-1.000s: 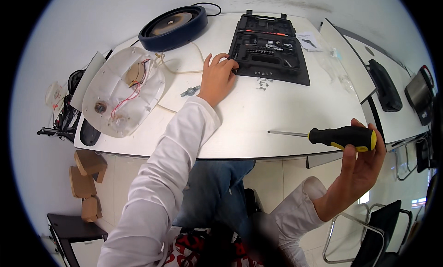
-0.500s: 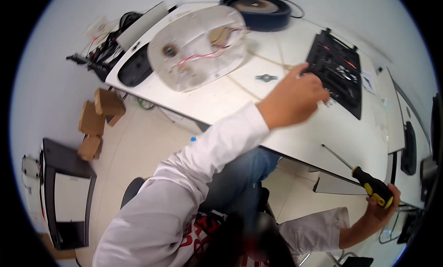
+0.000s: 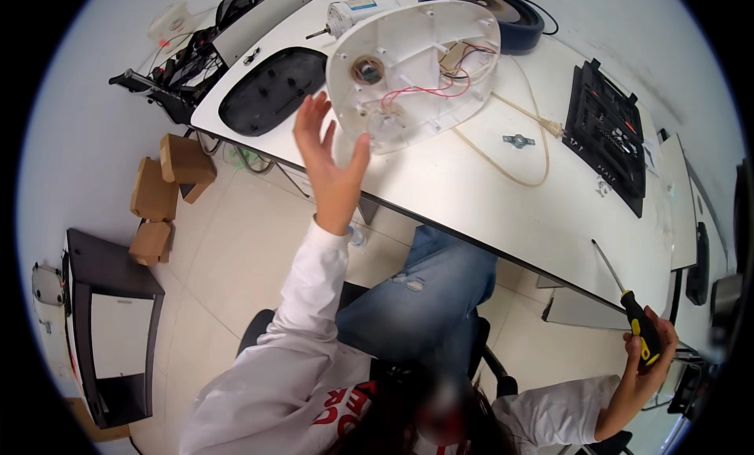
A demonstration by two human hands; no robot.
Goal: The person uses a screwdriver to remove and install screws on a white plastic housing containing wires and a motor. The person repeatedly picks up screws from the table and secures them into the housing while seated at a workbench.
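My left hand [image 3: 336, 168] is raised with its fingers spread, at the near left edge of a white plastic housing [image 3: 420, 42]. I cannot tell whether its fingertips touch the rim. Inside the housing lie red wires [image 3: 440, 87] and a round part with a brown ring [image 3: 367, 70]. Beyond the table's right front edge, my right hand [image 3: 653, 351] is closed round the handle of a black and yellow screwdriver [image 3: 640, 320]. The blade points up and left over the tabletop. A black oval cover [image 3: 272, 93] lies left of the housing.
A black tool case [image 3: 609, 133] lies open on the right of the white table [image 3: 471, 188], with small screws [image 3: 602, 186] beside it. A metal bracket [image 3: 518, 141] lies near a beige power cord [image 3: 542, 168]. At the back are a motor [image 3: 357, 13] and a dark round base [image 3: 518, 31].
My left hand has moved left from beside the tool case to the white housing, and its fingers have spread. My right hand still holds the screwdriver, now slightly more upright. The view has shifted.
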